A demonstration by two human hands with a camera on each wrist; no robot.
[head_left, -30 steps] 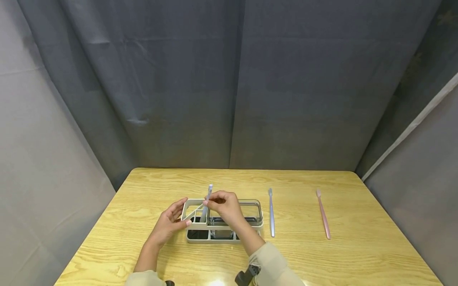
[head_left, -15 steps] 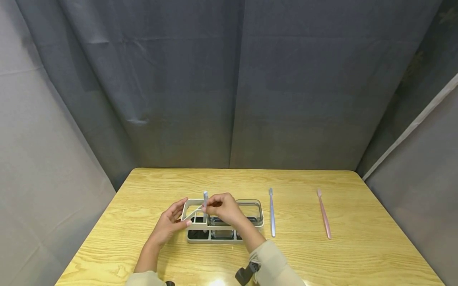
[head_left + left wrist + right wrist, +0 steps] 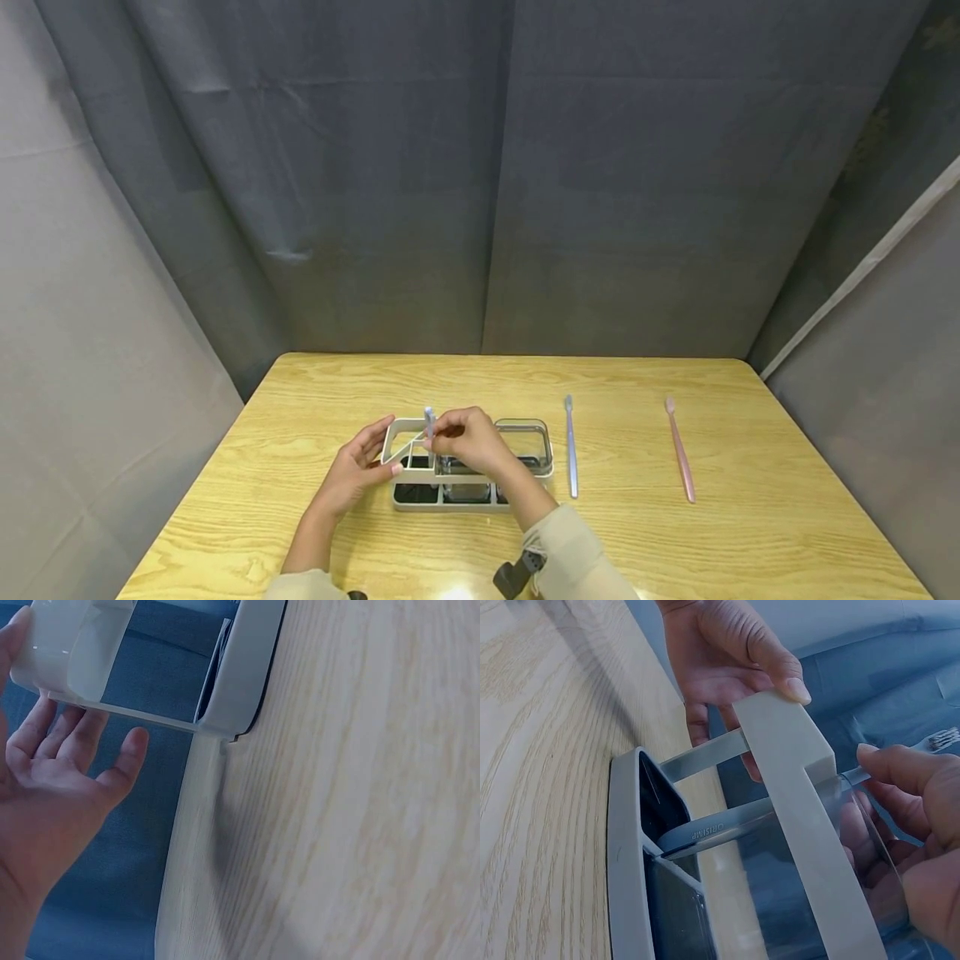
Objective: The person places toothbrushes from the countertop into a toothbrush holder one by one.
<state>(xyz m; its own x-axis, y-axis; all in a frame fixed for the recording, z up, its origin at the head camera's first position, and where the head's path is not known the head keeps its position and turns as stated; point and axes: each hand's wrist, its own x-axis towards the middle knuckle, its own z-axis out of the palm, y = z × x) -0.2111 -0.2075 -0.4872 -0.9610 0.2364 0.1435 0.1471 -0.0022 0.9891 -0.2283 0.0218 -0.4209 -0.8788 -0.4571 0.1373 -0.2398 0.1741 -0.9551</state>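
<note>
A two-tier cream toothbrush holder (image 3: pixel 491 479) with a dark base stands on the table in the head view. My left hand (image 3: pixel 351 475) steadies its upper frame at the left end, thumb on the front rail and fingers round the far side. A bluish toothbrush (image 3: pixel 430 417) stands bristles up in a compartment left of centre. My right hand (image 3: pixel 468 442) pinches it just under the head. In the right wrist view, the handle (image 3: pixel 720 825) runs down through the upper frame to the dark base tray (image 3: pixel 660 799). My left thumb (image 3: pixel 791 682) presses on the frame there.
A clear cup (image 3: pixel 525 427) sits in the holder's right part. To the right, a blue toothbrush (image 3: pixel 572 450) and a pink toothbrush (image 3: pixel 681 454) lie on the wooden table (image 3: pixel 765 467). Grey curtains (image 3: pixel 645 208) surround it.
The right hand has lowered the toothbrush deeper into the holder. Its head has moved down and slightly left, and the brush stands more upright. My left hand has stayed on the frame.
</note>
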